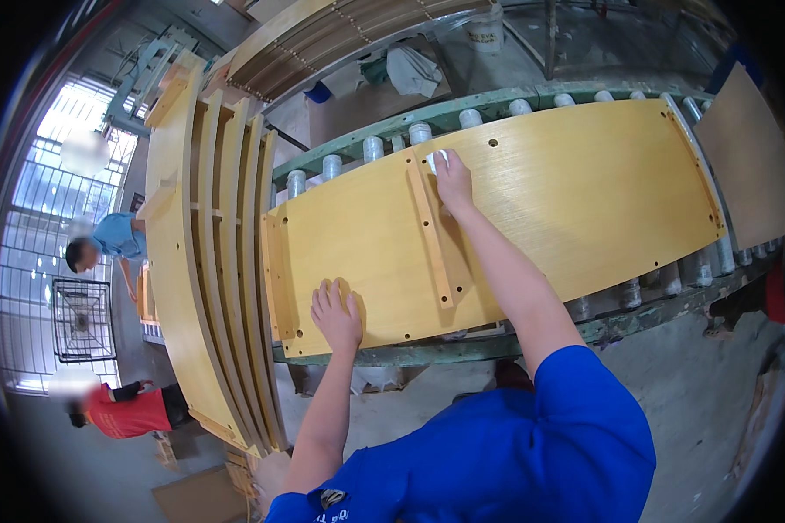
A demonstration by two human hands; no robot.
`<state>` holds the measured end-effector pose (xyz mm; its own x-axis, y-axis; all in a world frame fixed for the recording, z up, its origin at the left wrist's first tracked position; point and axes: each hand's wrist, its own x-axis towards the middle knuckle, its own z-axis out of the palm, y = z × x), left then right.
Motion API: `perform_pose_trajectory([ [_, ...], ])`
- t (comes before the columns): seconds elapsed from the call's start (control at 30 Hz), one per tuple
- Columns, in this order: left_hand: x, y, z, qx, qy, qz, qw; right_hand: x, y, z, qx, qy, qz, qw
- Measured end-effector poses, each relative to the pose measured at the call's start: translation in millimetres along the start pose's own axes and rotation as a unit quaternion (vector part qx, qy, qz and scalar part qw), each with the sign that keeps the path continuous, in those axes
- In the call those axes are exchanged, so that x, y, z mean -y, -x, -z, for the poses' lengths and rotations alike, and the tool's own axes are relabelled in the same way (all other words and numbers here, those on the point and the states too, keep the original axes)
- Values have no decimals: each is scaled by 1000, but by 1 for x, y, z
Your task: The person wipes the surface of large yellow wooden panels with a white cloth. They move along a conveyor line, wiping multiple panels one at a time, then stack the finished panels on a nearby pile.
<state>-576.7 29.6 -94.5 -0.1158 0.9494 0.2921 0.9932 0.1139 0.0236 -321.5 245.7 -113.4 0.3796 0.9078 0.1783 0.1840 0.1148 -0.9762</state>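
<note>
A long yellow wooden panel (576,192) with several dark holes lies across a roller conveyor. Wooden strips are fixed to it: a middle strip (429,228), one at its left end and one at its right end. My left hand (336,318) rests flat on the panel near its left front corner, fingers spread, holding nothing. At the far edge, just right of the middle strip's top, my right hand (453,183) is closed on a small white wad (436,161) pressed against the panel. Whether the wad is cloth or paper cannot be made out.
Several similar panels (170,253) stand on edge just left of the conveyor (427,351). A brown board (746,157) leans at its right end. Two people, in a light blue shirt (118,235) and a red shirt (131,414), are at far left. Beyond the conveyor are a white bucket (486,33) and stacked boards.
</note>
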Motion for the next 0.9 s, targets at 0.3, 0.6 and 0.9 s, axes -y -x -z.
perform_pose_trajectory([
  [0.3, 1, -5, 1, -4, -1, -13, 1000, 5, -5, -16, 21, 155, 51, 986],
  [0.6, 21, -7, -6, -13, -3, -21, 1000, 12, 45, -4, 41, 222, 109, 968],
  [0.9, 20, -3, -12, -35, -28, -39, 998, 9, 122, 40, 10, 249, 179, 952],
])
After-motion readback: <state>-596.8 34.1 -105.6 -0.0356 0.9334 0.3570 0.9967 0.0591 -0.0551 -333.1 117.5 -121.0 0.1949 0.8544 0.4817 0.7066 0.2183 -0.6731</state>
